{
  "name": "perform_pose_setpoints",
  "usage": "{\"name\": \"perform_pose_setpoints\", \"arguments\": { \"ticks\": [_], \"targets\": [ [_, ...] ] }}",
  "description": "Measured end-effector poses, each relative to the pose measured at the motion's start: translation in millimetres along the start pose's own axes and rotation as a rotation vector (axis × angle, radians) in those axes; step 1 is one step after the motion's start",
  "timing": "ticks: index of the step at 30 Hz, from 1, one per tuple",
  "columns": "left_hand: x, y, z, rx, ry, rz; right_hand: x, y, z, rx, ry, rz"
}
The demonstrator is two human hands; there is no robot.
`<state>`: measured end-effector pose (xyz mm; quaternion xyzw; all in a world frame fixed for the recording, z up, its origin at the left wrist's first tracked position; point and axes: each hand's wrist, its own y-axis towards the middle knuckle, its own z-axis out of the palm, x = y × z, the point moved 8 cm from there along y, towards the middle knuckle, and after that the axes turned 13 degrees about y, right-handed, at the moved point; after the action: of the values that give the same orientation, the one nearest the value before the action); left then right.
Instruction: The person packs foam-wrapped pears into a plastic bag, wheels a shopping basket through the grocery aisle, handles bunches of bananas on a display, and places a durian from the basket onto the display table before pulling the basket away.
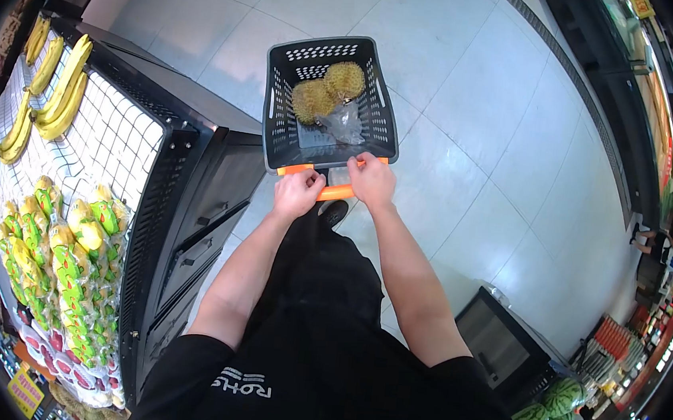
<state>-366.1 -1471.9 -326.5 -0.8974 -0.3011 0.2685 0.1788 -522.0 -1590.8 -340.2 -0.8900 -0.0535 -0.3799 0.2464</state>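
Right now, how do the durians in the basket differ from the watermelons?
The durians are yellow-brown; the watermelons are green with dark stripes.
The durians look spiky all over, while the watermelons look smooth.
The durians sit inside the basket; the watermelons lie outside it, grouped at the lower right of the view.
Both are roundish fruit.

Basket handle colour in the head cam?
Orange handle, on the dark grey basket; the head view shows it best.
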Motion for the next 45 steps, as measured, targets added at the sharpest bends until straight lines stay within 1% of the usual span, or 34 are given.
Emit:
{"name": "perform_pose_setpoints", "arguments": {
  "ticks": [3, 8, 14, 21, 25, 27, 32, 34, 38, 40, 42, 45],
  "targets": [
    [-3, 15, -1, -0.005, -0.035, -0.016, 11, 20, -5, 0.014, -0.067, -0.021],
    [-15, 37, -9, 0.013, -0.06, -0.044, 26, 57, -10, 0.064, -0.086, -0.055],
    [-24, 68, -12, 0.119, -0.038, -0.056, 49, 97, -14, 0.123, -0.129, -0.062],
    [-28, 97, -21, 0.155, -0.053, -0.049, 75, 134, -14, 0.148, -0.156, -0.098],
    [-30, 112, -35, 0.112, -0.101, -0.078, 91, 154, -10, 0.194, -0.199, -0.092],
    [-36, 115, -41, 0.079, -0.149, -0.046, 99, 160, -12, 0.206, -0.23, -0.118],
    [-35, 133, -54, 0.04, -0.154, -0.107, 114, 185, -6, 0.241, -0.243, -0.175],
    [-37, 136, -60, 0.035, -0.175, -0.132, 122, 193, -8, 0.255, -0.275, -0.164],
    [-35, 155, -76, -0.01, -0.214, -0.175, 149, 215, -4, 0.298, -0.281, -0.218],
    [-32, 164, -81, -0.035, -0.248, -0.21, 159, 226, 0, 0.321, -0.309, -0.203],
    [-34, 171, -89, -0.06, -0.288, -0.213, 171, 235, 0, 0.324, -0.315, -0.234],
    [-31, 186, -103, -0.083, -0.297, -0.271, 191, 255, 6, 0.341, -0.297, -0.288]
  ]
}}
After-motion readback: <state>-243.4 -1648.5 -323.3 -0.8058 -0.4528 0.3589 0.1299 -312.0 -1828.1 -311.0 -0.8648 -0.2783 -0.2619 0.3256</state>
